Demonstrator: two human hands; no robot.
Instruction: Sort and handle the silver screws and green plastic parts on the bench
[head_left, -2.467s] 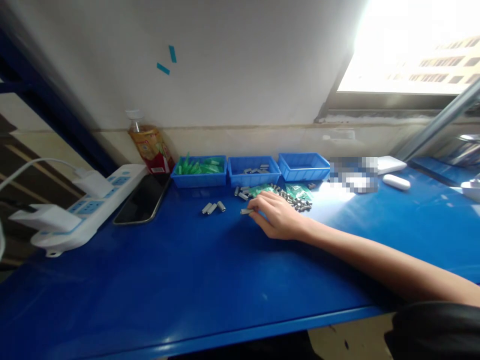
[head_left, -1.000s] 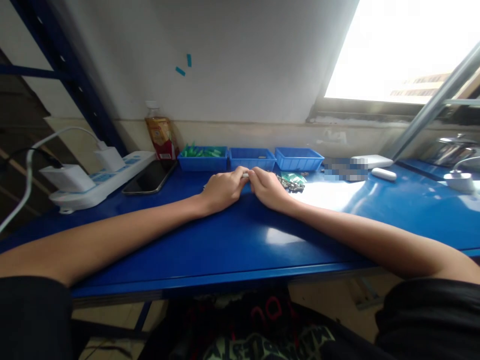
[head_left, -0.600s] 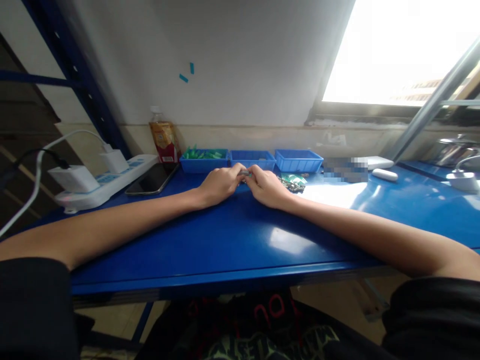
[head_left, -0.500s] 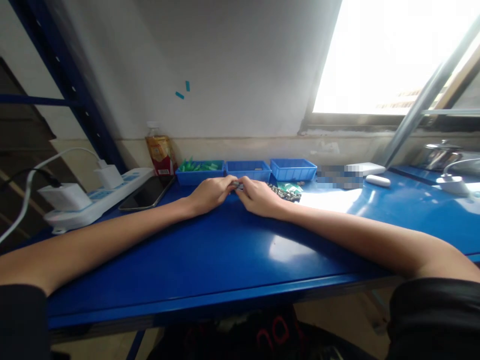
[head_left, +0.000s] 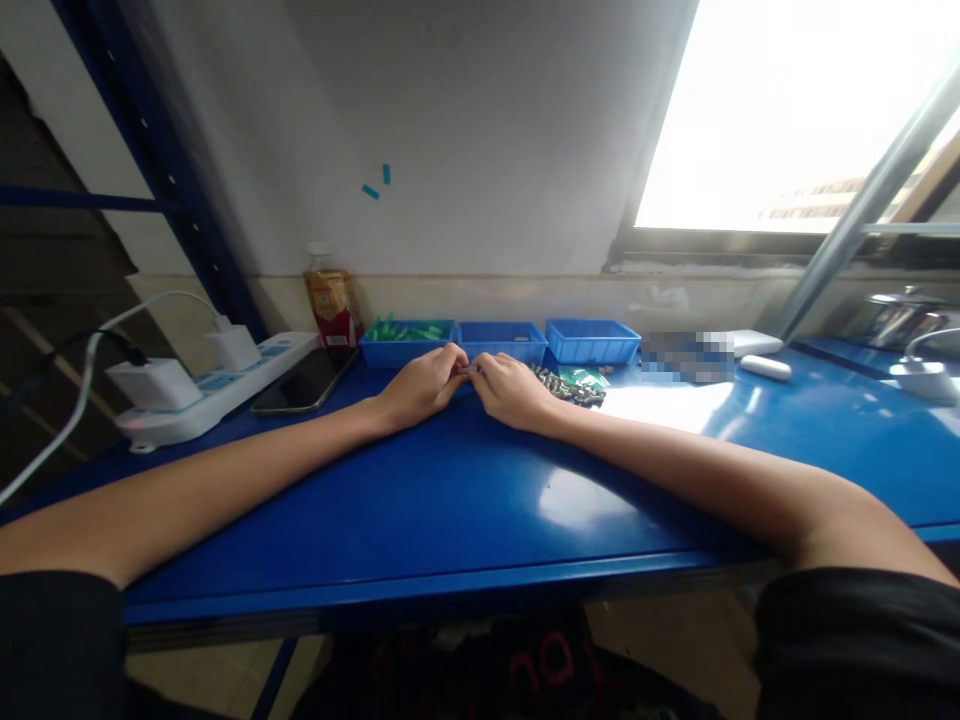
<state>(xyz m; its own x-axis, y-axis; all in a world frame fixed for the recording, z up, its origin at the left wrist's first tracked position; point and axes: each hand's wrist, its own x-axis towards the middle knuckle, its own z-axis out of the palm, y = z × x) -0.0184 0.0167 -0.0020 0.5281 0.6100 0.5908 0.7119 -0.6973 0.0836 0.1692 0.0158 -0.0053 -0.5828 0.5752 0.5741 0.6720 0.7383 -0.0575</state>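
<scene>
My left hand [head_left: 424,388] and my right hand [head_left: 516,390] meet above the middle of the blue table. Between their fingertips is a small grey metal part [head_left: 469,369], pinched from both sides; most of it is hidden by the fingers. Just beyond my right hand lies a pile of small metal parts [head_left: 574,389], partly covered by the hand. A green and white packet [head_left: 585,377] lies against that pile. Behind my hands stand three blue bins: the left bin [head_left: 390,352] holds green pieces, the middle bin [head_left: 502,347] shows a small item inside, and the right bin [head_left: 592,346] stands beside it.
A white power strip [head_left: 191,418] with plugged-in chargers and a dark phone [head_left: 306,382] lie on the left. Behind them stands a bottle with a red-gold label [head_left: 332,305]. A white case [head_left: 765,368] and a metal pot [head_left: 896,320] are on the right of the table [head_left: 420,520].
The view has shifted slightly, so the scene sits a little further right. My fingers have changed their hold on the small metal part, and less of it shows now.
</scene>
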